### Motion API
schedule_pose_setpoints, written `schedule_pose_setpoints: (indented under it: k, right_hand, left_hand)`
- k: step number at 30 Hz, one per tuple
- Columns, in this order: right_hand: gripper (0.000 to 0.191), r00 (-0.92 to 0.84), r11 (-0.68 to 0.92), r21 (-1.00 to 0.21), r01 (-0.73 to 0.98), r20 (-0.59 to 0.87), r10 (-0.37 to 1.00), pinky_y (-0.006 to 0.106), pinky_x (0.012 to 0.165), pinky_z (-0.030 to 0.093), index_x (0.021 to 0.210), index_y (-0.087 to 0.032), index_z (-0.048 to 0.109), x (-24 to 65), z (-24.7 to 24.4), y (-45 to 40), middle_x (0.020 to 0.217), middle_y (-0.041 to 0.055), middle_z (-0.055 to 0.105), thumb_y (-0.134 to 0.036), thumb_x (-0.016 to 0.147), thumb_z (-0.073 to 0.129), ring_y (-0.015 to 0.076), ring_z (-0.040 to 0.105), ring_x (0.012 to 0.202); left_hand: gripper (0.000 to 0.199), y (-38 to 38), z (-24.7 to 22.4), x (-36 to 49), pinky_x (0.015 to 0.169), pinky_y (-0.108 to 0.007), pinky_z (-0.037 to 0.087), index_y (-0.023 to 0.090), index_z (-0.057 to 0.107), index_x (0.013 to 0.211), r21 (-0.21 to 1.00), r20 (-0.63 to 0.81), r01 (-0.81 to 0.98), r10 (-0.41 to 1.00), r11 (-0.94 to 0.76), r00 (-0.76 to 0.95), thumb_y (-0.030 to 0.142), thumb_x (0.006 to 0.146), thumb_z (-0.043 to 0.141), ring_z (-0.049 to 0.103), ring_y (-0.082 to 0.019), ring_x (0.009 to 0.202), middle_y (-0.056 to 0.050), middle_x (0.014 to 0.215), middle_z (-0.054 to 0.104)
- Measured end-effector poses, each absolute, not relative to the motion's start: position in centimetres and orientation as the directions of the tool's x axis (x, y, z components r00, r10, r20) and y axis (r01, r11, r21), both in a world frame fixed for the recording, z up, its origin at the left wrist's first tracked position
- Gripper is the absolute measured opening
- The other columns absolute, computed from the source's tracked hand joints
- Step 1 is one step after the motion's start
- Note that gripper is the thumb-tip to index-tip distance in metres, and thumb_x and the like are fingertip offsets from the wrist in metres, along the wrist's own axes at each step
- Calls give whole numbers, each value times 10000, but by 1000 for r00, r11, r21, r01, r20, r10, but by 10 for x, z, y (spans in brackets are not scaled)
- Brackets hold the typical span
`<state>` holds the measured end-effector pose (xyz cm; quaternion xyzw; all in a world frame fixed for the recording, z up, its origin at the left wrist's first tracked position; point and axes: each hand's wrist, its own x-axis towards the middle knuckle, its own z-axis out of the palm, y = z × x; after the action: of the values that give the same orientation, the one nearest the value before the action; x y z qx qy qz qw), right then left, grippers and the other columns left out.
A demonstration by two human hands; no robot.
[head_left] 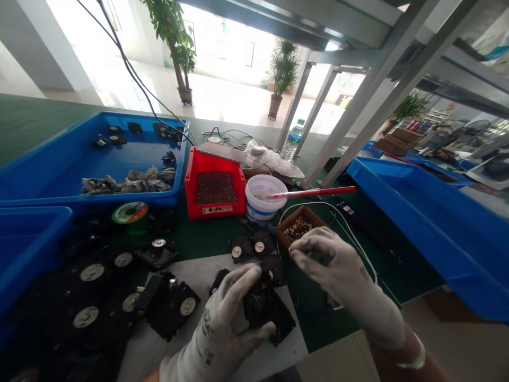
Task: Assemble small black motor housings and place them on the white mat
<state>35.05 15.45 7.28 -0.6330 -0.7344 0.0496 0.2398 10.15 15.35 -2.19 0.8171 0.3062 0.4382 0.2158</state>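
My left hand (228,323), in a pale glove, grips a black part (264,305) above a grey sheet (288,339). Its thumb and fingers lie on either side of the part. My right hand (338,265), also gloved, is beside a small cardboard box (286,233) of brass-coloured pieces (300,228). Its thumb and forefinger are pinched together, with a tiny brass-coloured spot at their tips that is too small to name. Several black units with silver discs, such as one unit (173,310), lie to the left and behind the held part.
A red bin (214,212) of small dark pieces stands beside a white tub (260,204) with a red stick (318,193) across it. Blue trays (159,199) flank the green table (178,239). A green spool (133,217), cables, a bottle (293,140) and metal posts are also there.
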Motion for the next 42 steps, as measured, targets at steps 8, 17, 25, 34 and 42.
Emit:
schedule_pose_setpoints:
  k: [8,17,25,34,42]
  right_hand:
    - [70,-345,563,-252,787,576,741,384,706,530,891,-198,710,286,63,134,823,29,738,-172,951,686,207,664,758]
    - [87,-279,541,-310,782,602,748,375,731,607,1035,-228,726,293,61,134,936,50,766,-189,996,660,209,714,811]
    - [66,-45,358,-593,722,476,878,353,739,625,983,-257,741,297,33,122,922,40,736,-214,971,693,219,728,837]
    - [104,-180,387,-234,892,602,778,399,713,544,962,-183,720,282,28,116,864,66,757,-190,1009,628,236,684,760]
    - [120,-213,432,-225,873,621,755,370,656,565,1026,-172,740,281,32,113,884,77,783,-152,987,628,224,706,761]
  left_hand:
    - [616,152,-25,102,1049,-414,618,202,491,1454,662,590,217,677,-718,441,482,955,718,667,-296,1275,-173,1362,629]
    - [746,152,-25,101,1048,-477,616,231,458,1492,716,546,231,735,-658,402,456,879,818,666,-326,1278,-173,1388,638]
    - [885,151,-24,102,1056,-480,619,216,255,1630,630,617,368,729,-684,297,437,934,754,670,-340,1310,-197,1422,646]
    - [807,148,-26,105,996,-422,655,197,277,1622,529,679,449,676,-720,285,414,971,702,718,-314,1191,-187,1313,685]
    - [754,148,-27,106,995,-400,647,196,327,1595,565,693,405,680,-719,239,449,982,687,693,-296,1184,-165,1294,663]
